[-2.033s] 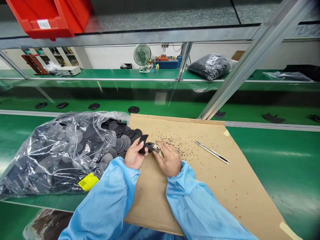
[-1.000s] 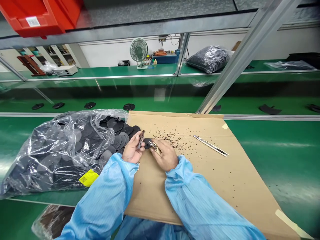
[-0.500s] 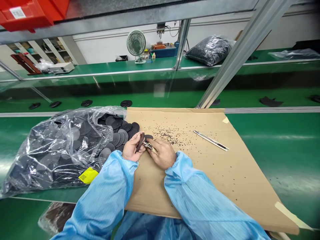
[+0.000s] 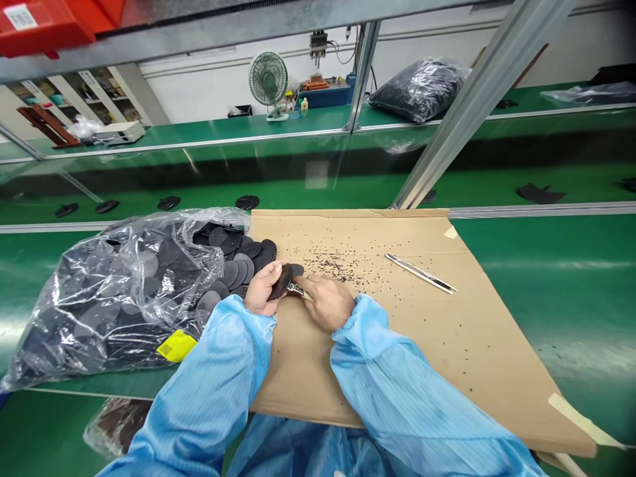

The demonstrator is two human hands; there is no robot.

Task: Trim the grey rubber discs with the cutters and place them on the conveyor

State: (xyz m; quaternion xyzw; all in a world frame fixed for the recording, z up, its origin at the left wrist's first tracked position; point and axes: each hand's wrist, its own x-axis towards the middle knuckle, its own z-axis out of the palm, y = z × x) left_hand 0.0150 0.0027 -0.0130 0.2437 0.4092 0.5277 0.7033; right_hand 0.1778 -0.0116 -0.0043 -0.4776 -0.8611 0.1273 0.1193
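Between its thumb and fingers, my left hand [image 4: 262, 289] grips a dark round disc [image 4: 282, 282], which is tilted toward me. My right hand [image 4: 328, 301] is closed around a pair of nippers [image 4: 299, 289] with pale handles, their metal head at the right edge of the disc. Whether the jaws are biting into it I cannot tell. Just behind my hands another dark disc [image 4: 297, 269] lies on the cardboard [image 4: 397, 351]. To the left, several black discs [image 4: 231, 273] spill from the mouth of a clear plastic bag [image 4: 99, 311] full of them.
Tiny black scraps [image 4: 338, 265] are scattered over the cardboard, and a slim utility knife [image 4: 420, 273] lies at its right. A metal post [image 4: 462, 99] slants up behind the cardboard. Along the green belt [image 4: 209, 199] sit several black pieces. A small fan [image 4: 269, 79] stands farther back.
The disc in my left hand has turned so that more of its flat face shows. My right hand has shifted slightly right, still holding the nippers. The camera view has moved a little.
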